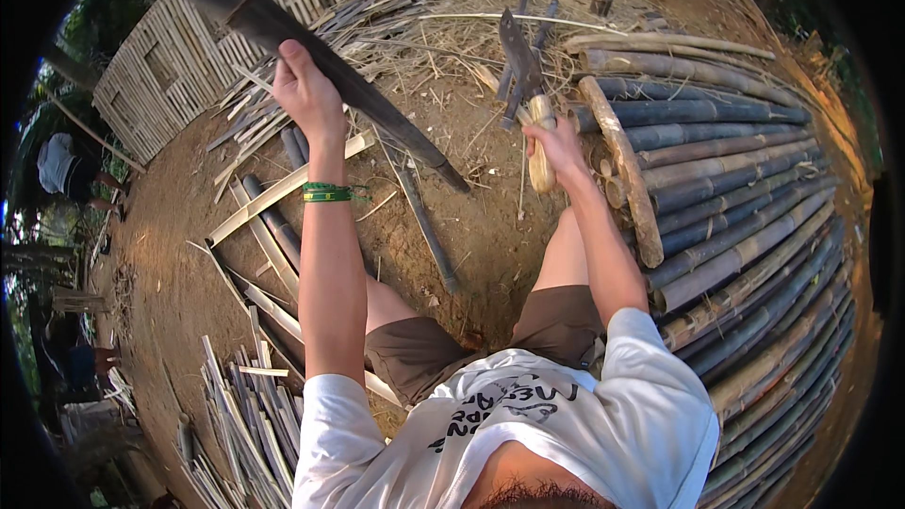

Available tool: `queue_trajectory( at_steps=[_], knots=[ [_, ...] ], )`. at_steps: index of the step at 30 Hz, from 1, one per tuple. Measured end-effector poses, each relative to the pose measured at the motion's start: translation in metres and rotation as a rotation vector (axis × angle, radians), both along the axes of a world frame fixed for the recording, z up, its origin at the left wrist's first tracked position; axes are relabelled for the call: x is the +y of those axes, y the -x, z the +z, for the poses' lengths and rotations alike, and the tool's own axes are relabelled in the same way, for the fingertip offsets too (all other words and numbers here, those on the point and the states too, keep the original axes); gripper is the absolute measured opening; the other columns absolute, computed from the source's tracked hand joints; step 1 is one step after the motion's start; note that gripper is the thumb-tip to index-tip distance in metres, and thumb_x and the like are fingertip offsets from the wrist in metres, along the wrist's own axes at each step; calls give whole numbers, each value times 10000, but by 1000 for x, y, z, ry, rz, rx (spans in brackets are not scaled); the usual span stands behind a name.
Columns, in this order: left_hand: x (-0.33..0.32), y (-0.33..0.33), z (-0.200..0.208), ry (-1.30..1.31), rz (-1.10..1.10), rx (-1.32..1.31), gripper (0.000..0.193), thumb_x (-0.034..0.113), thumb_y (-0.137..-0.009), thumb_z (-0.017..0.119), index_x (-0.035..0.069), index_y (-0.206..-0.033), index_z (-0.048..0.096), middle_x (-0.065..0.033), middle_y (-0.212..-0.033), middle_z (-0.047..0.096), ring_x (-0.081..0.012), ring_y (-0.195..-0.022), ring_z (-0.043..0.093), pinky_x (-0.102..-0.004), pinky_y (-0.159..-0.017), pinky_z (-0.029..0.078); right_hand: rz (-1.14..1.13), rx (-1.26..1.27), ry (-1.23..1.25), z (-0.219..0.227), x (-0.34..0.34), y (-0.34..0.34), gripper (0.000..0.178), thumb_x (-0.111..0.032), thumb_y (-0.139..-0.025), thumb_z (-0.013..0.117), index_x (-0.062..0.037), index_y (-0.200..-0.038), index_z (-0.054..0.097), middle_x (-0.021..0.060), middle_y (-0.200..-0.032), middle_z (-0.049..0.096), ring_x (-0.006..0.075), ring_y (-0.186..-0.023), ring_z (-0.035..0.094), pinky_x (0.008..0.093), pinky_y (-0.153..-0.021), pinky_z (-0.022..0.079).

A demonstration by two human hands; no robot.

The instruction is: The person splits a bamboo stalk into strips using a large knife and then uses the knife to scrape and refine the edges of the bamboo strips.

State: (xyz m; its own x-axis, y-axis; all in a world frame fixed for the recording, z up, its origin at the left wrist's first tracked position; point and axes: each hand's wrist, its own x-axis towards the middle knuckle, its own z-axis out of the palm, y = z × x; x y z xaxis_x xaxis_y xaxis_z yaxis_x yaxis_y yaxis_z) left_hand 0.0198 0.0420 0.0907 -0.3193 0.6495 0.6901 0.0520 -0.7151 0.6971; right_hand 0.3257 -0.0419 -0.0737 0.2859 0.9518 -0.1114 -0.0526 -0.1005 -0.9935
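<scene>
At the far left, a second person (64, 165) in a light-coloured top is bent over on bare earth. To the right of this person stand slatted panels (151, 85) of pale strips, with openings in them. Below, near the lower left, lies a pile of pale slats (250, 415).

The left hand (311, 99), below a green wristband (326, 193), is clamped on a dark bamboo piece (372, 102). The thumb lies along the near side; most of the fingers are hidden. The bamboo piece is held aslant in front of the person, running from the upper left down to the middle of the view. Whether its lower end touches the ground cannot be determined.

Beneath that end, a narrow dark strip (419, 217) lies on the ground, between the legs and the work area.

The right hand (558, 146) is closed around the wooden handle of a broad-bladed knife (523, 61). The blade points upward and slightly left, apart from the bamboo piece.

Just beside the right forearm, a rough log (622, 170) lies across the near ends of stacked bamboo poles (735, 170), which extend to the far right.
</scene>
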Motion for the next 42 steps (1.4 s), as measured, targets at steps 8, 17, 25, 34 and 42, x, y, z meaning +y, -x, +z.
queue_trajectory(
  at_steps=[8, 17, 25, 34, 42],
  knots=[
    [-9, -52, 44, -104, -97, -136, 561, 558, -1035, 531, 89, -736, 458, 95, -664, 347, -30, -626, 282, -255, -538, 218, 63, 58, -285, 79, -94, 42, 215, -91, -877, 707, -24, -1031, 573, 34, -725, 608, 121, -624, 582, 298, -597, 461],
    [14, -63, 60, -389, 13, 2, 559, 576, -1031, 505, 22, -995, 572, 44, -773, 519, -56, -692, 451, -240, -606, 370, 144, 34, -655, 185, -134, 68, 346, -235, -956, 716, -17, -1174, 558, 19, -758, 604, 85, -652, 574, 256, -602, 471],
    [13, -63, -80, -84, -139, 221, 505, 469, -1000, 642, -10, -1155, 596, -86, -916, 705, -177, -817, 629, -324, -786, 507, 212, -152, -618, 182, -181, 84, 459, -308, -979, 664, 33, -1265, 551, 38, -759, 607, 94, -633, 540, 270, -572, 436],
    [-13, -71, -85, -40, -203, 261, 350, 319, -995, 680, 0, -1110, 590, -87, -882, 687, -153, -771, 600, -305, -748, 507, 169, -292, -553, 170, -205, 95, 484, -238, -976, 671, 77, -1316, 532, 106, -807, 658, 159, -650, 628, 301, -610, 497],
    [-11, -73, -91, -35, -190, 239, 278, 247, -985, 695, 3, -1081, 602, -104, -892, 683, -186, -778, 649, -325, -738, 518, 217, -343, -545, 172, -206, 98, 446, -231, -983, 662, 51, -1307, 540, 123, -831, 687, 182, -664, 664, 311, -610, 513]
  ],
)
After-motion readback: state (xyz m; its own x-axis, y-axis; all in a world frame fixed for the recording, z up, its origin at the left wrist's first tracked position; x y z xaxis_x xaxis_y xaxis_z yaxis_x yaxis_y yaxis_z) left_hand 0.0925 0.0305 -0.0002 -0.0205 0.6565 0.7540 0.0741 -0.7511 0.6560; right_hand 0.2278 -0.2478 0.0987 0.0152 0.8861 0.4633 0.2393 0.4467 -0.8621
